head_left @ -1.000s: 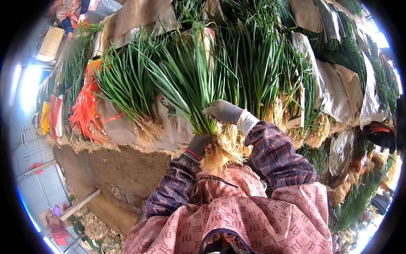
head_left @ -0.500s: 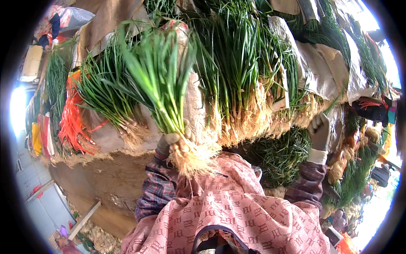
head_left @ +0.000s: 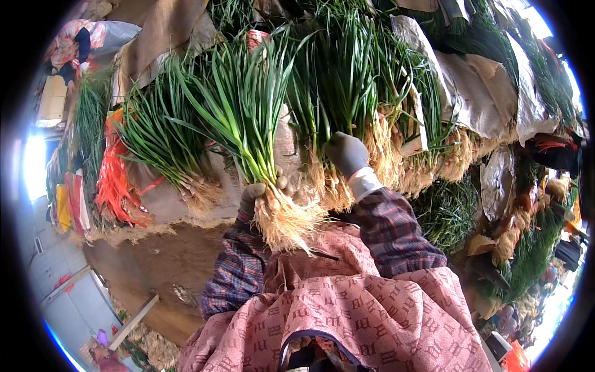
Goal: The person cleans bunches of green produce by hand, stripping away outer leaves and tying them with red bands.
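Note:
A bunch of green onions [head_left: 248, 118] with long green leaves and pale straggly roots stands upright in my gloved left hand [head_left: 263, 193]. The fingers wrap round it just above the roots. My right hand [head_left: 347, 154], in a grey glove with a white cuff, is at the pile of green onions [head_left: 353, 74] right of that bunch. Its fingers curl in on the lower stalks there, and the fingertips are hidden among them. Another loose bunch of green onions [head_left: 164, 136] lies to the left, roots toward me.
Orange-red plastic strips [head_left: 114, 173] hang over the table edge at the left. Brown and silvery sheets [head_left: 477, 87] cover onions at the right. Under the edge sits a heap of green leaves [head_left: 443, 214]. A brown board [head_left: 167, 266] lies at the lower left; a patterned pink apron [head_left: 334, 310] covers me.
My right hand has swung in from the far right to the pile beside the held bunch. The held bunch has steadied, still in my left hand.

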### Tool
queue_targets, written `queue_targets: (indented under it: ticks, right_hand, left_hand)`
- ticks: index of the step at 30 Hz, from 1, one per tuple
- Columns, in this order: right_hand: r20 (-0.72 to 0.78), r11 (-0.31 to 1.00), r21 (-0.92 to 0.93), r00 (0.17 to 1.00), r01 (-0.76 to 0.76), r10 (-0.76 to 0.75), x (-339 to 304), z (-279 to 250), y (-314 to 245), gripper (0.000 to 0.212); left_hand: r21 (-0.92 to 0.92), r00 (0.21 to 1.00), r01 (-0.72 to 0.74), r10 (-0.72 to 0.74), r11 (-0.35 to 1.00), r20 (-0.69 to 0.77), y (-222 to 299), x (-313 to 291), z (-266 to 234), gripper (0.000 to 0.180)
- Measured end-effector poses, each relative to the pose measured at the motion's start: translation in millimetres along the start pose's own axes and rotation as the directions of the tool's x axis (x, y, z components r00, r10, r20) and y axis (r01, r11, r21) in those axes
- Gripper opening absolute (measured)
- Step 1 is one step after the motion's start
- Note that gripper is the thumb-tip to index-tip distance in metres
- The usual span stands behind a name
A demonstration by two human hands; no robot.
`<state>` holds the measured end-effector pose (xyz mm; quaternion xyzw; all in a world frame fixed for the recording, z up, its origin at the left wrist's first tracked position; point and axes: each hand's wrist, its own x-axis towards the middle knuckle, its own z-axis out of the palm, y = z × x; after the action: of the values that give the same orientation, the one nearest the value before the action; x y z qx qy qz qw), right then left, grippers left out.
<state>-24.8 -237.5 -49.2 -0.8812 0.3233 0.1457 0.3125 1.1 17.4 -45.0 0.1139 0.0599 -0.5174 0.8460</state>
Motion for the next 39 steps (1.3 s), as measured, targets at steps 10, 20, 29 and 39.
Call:
queue_targets:
  ticks: [10, 20, 29, 39]
  right_hand:
    - [0.269, 0.635, 0.77, 0.936, -0.068, -0.226, -37.2, -6.5, -49.4, 0.044]
    - [0.337, -0.234, 0.748, 0.659, -0.621, -0.672, -19.0, 57.1, -28.8, 0.027]
    - [0.371, -0.289, 0.811, 0.829, -0.509, -0.419, 21.2, 48.2, 32.8, 0.013]
    - [0.462, 0.581, 0.792, 0.806, -0.189, -0.369, 10.0, 24.7, -21.2, 0.026]
  left_hand:
    - [0.315, 0.958, 0.012, 0.079, 0.949, -0.274, -3.0, -12.7, -23.1, 0.048]
    - [0.127, 0.992, -0.006, 0.022, 0.992, -0.125, -9.9, 14.0, 47.8, 0.05]
    - [0.047, 0.977, 0.15, -0.14, 0.988, -0.163, 5.4, -3.6, 9.2, 0.04]
    - [0.278, 0.932, 0.188, -0.081, 0.942, -0.354, 9.3, -11.9, -16.8, 0.043]
